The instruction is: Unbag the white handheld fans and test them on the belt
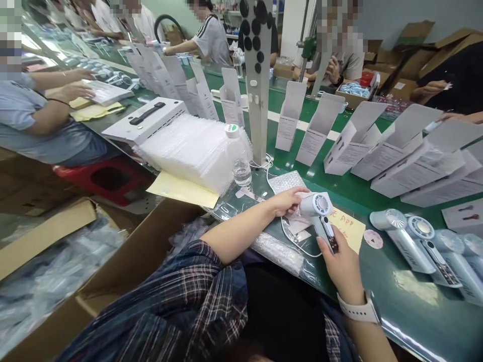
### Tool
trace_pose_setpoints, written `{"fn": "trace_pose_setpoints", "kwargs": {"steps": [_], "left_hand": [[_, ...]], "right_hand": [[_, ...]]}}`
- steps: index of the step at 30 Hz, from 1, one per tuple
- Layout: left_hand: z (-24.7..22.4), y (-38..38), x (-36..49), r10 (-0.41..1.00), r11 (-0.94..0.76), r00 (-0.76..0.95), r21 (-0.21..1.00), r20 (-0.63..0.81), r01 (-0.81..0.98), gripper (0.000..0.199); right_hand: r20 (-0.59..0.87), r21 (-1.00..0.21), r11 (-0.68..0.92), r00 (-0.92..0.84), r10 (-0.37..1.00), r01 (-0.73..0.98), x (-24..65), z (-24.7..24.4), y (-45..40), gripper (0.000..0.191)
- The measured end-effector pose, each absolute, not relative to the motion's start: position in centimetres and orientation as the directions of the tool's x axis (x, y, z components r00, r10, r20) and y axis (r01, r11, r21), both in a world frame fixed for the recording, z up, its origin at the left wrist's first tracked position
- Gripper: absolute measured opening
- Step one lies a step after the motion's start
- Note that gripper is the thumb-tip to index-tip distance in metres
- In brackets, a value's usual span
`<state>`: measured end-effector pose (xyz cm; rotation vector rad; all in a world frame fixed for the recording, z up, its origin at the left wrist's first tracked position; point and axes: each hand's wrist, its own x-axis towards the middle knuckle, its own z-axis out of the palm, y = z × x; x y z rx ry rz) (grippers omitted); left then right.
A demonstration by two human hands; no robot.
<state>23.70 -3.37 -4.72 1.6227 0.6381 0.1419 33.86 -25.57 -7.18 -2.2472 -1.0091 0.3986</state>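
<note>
My right hand (342,262) is wrapped round the handle of a light-blue handheld fan (316,206), shaped like a small hair dryer. Its round head faces up, and dark panels show along the handle. At the back of the fan's head is my left hand (287,201), its fingers closed by a pale, thin piece; what they grip is partly hidden. Under the fan lie a yellow sheet with red handwriting (349,229) and a white cable (298,246). A bubble-wrap pouch (289,182) lies just beyond my left hand.
Several similar fans (405,241) lie at the right. White open boxes (317,130) stand across the green bench. At the left are stacked bubble-wrap bags (188,151), a water bottle (240,161) and a carton of plastic (128,261). A metal post (258,115) rises ahead; co-workers sit around.
</note>
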Motion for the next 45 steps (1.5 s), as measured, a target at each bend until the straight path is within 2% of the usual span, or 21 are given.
{"fn": "trace_pose_setpoints", "kwargs": {"steps": [5, 7, 8, 10, 12, 13, 15, 17, 19, 22, 24, 26, 31, 35, 38, 41, 43, 45], "left_hand": [[-2.4, -2.9, 22.2, 0.558, -0.051, 0.809, 0.966, -0.182, 0.253, 0.055], [-1.1, -4.1, 21.5, 0.514, -0.281, 0.855, 0.929, -0.065, 0.240, 0.056], [-0.4, -4.9, 21.2, 0.441, -0.462, 0.898, 0.858, 0.003, 0.224, 0.057], [1.1, -6.6, 20.7, 0.233, -0.802, 0.969, 0.578, 0.076, 0.148, 0.059], [2.8, -7.9, 20.4, 0.120, -0.951, 0.991, 0.295, 0.067, 0.095, 0.060], [3.7, -8.3, 20.4, 0.117, -0.974, 0.991, 0.201, 0.066, 0.101, 0.061], [5.5, -8.7, 20.2, 0.150, -0.985, 0.984, 0.096, 0.097, 0.140, 0.065], [7.2, -8.7, 19.9, 0.147, -0.987, 0.978, 0.082, 0.146, 0.136, 0.067], [8.5, -8.6, 19.7, 0.116, -0.987, 0.971, 0.133, 0.209, 0.089, 0.067], [9.4, -8.2, 19.6, 0.103, -0.969, 0.958, 0.243, 0.266, 0.037, 0.067], [9.5, -7.7, 19.8, 0.145, -0.962, 0.959, 0.260, 0.245, 0.079, 0.067], [9.5, -7.3, 20.1, 0.190, -0.961, 0.959, 0.239, 0.211, 0.138, 0.068], [9.7, -7.6, 20.7, 0.154, -0.962, 0.977, 0.246, 0.149, 0.114, 0.066], [9.9, -8.5, 20.9, 0.219, -0.933, 0.954, 0.331, 0.203, 0.144, 0.061], [9.7, -8.6, 21.2, 0.255, -0.923, 0.936, 0.349, 0.243, 0.162, 0.060], [9.1, -8.5, 21.3, 0.269, -0.942, 0.925, 0.271, 0.269, 0.196, 0.061], [8.7, -8.4, 21.0, 0.288, -0.953, 0.896, 0.196, 0.337, 0.233, 0.058], [8.0, -8.3, 20.5, 0.323, -0.947, 0.830, 0.154, 0.455, 0.284, 0.053]], "right_hand": [[0.002, -0.481, -0.484, 0.553, 0.834, 0.731, 32.8, -6.2, -24.6, 0.056], [0.010, -0.355, -0.471, 0.507, 0.862, 0.807, 32.2, -5.3, -24.1, 0.048], [0.022, -0.289, -0.455, 0.481, 0.876, 0.842, 32.0, -4.6, -23.9, 0.046], [0.062, -0.204, -0.421, 0.441, 0.895, 0.884, 32.1, -3.1, -23.7, 0.042], [0.106, -0.281, -0.422, 0.465, 0.879, 0.862, 32.8, -1.4, -23.6, 0.037], [0.114, -0.380, -0.432, 0.505, 0.856, 0.818, 33.1, -0.6, -23.6, 0.035], [0.072, -0.605, -0.422, 0.575, 0.815, 0.675, 33.5, 1.0, -23.6, 0.042], [0.023, -0.737, -0.378, 0.579, 0.815, 0.561, 33.5, 2.5, -23.6, 0.052], [0.057, -0.743, -0.323, 0.536, 0.842, 0.586, 33.2, 3.9, -23.5, 0.050], [0.179, -0.569, -0.279, 0.447, 0.876, 0.773, 33.5, 5.7, -23.6, 0.040], [0.249, -0.458, -0.313, 0.458, 0.853, 0.832, 34.1, 6.3, -23.9, 0.044], [0.312, -0.435, -0.359, 0.512, 0.801, 0.826, 34.5, 6.4, -24.2, 0.052], [0.296, -0.525, -0.319, 0.521, 0.801, 0.789, 34.1, 5.9, -24.5, 0.064], [0.346, -0.604, -0.323, 0.605, 0.717, 0.729, 34.4, 6.5, -24.8, 0.061], [0.285, -0.751, -0.298, 0.696, 0.659, 0.589, 35.1, 6.3, -24.6, 0.051], [0.059, -0.954, -0.176, 0.725, 0.686, 0.243, 35.6, 5.3, -23.9, 0.049], [-0.029, -0.998, -0.065, 0.682, 0.731, 0.027, 35.7, 4.8, -23.6, 0.052], [-0.023, -0.999, 0.001, 0.718, 0.696, -0.032, 35.6, 4.7, -23.5, 0.054]]}}
